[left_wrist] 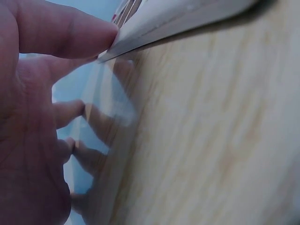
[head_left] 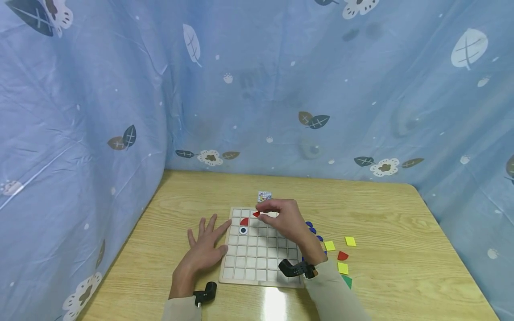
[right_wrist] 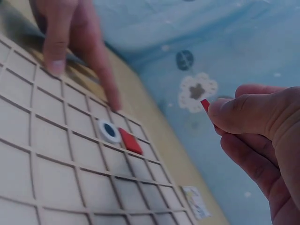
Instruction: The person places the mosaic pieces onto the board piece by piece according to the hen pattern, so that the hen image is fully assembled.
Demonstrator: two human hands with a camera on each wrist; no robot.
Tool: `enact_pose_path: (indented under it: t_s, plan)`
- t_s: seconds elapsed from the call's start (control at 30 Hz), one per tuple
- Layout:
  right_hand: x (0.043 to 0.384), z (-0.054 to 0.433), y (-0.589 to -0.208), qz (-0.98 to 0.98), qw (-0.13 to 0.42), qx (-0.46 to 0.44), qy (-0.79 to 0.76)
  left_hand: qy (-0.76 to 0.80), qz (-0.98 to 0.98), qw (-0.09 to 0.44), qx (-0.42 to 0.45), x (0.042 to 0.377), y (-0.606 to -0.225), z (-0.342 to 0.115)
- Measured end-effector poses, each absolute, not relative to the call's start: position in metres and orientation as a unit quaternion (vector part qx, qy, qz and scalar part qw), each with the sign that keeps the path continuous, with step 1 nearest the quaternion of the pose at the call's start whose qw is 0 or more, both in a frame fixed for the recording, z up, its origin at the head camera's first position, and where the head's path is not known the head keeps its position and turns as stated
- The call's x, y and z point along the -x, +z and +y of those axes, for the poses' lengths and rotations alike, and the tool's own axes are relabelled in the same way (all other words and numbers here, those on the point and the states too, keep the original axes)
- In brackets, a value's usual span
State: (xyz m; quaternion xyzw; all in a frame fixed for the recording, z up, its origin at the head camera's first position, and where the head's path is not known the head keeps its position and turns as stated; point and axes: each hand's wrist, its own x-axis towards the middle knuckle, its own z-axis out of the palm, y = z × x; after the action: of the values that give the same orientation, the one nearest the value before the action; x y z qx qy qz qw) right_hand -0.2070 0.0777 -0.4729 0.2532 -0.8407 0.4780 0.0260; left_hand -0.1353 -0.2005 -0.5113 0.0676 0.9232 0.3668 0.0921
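Note:
A wooden grid board [head_left: 250, 262] lies on the table. Near its upper left, a red quarter-circle piece [head_left: 244, 221] sits in one cell, and a white disc with a dark centre [head_left: 243, 230] occupies the cell just below. My right hand [head_left: 286, 219] pinches another red piece [right_wrist: 206, 106] between thumb and fingertips, raised over the top rows of the board. With fingers spread, my left hand [head_left: 205, 247] rests at the board's left edge; its thumb and index fingertip touch the rim in the left wrist view.
A small printed pattern card [head_left: 264, 196] lies behind the board. To the right are yellow squares [head_left: 350, 241], a loose red piece [head_left: 342, 256], a green piece [head_left: 347, 281] and several blue pieces [head_left: 312, 230], partly hidden by the right arm. A blue patterned curtain [head_left: 257, 89] surrounds the table.

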Motion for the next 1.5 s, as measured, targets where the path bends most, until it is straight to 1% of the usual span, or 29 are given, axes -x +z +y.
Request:
enact_pose_path:
  t_s: [0.17, 0.3, 0.4, 0.6, 0.83, 1.17, 1.33, 1.5]
  plan:
    - [0.209, 0.062, -0.482, -0.829, -0.001, -0.278, 0.486, 0.376, 0.920, 0.080, -0.074, 0.135, -0.513, -0.201]
    - [0.211, 0.049, -0.492, -0.827, -0.025, -0.280, 0.487, 0.391, 0.914, 0.064, -0.085, 0.134, -0.517, -0.202]
    - [0.211, 0.041, -0.499, -0.830, -0.029, -0.285, 0.479, 0.389, 0.915, 0.066, -0.085, 0.134, -0.516, -0.202]
    - [0.210, 0.028, -0.511, -0.839, -0.028, -0.310, 0.445, 0.371, 0.921, 0.090, -0.073, 0.134, -0.511, -0.201]
    - [0.210, 0.017, -0.517, -0.850, -0.007, -0.342, 0.400, 0.366, 0.923, 0.088, -0.076, 0.134, -0.512, -0.201]
    - [0.205, 0.011, -0.513, -0.879, -0.002, -0.343, 0.331, 0.369, 0.923, 0.085, -0.074, 0.134, -0.514, -0.202]
    - [0.204, 0.013, -0.511, -0.882, 0.004, -0.343, 0.323, 0.370, 0.922, 0.087, -0.073, 0.134, -0.515, -0.201]
    - [0.204, 0.012, -0.509, -0.870, -0.002, -0.365, 0.333, 0.367, 0.923, 0.088, -0.073, 0.135, -0.515, -0.202]
